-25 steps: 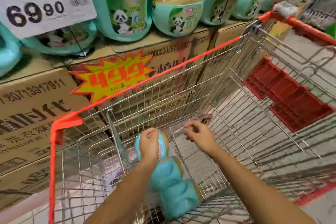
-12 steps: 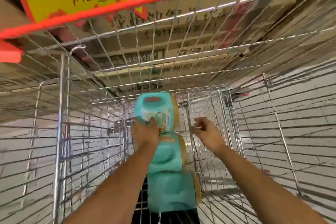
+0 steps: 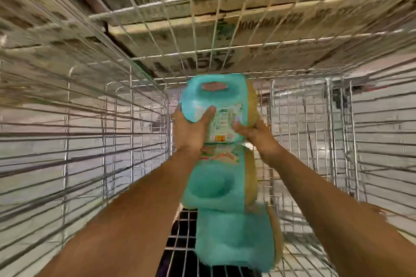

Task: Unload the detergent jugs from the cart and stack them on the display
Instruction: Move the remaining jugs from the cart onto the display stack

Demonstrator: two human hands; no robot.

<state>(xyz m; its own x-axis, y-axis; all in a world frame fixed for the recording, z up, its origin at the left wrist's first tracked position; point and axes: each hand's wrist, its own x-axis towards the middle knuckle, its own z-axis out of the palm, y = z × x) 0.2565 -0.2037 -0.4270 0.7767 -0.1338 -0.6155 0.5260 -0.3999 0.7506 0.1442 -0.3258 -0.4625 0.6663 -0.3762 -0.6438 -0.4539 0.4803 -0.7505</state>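
Observation:
Three teal detergent jugs with gold caps lie in a row along the bottom of the wire cart (image 3: 108, 132). The farthest jug (image 3: 216, 101) shows its handle recess and a printed label. My left hand (image 3: 191, 132) grips its left side, thumb laid across the label. My right hand (image 3: 254, 135) grips its right side by the gold cap. The middle jug (image 3: 216, 182) and the nearest jug (image 3: 234, 238) lie below my wrists, untouched. Both my forearms reach deep into the cart.
Wire walls of the cart close in on the left, right and far end. Behind the far wall stand stacked brown cardboard boxes (image 3: 247, 29) of the display base. A dark gap shows under the cart floor (image 3: 180, 243).
My head has dropped further into the cart, so the price signs and red rim left the view. My right hand moved from open air onto the far jug's right side.

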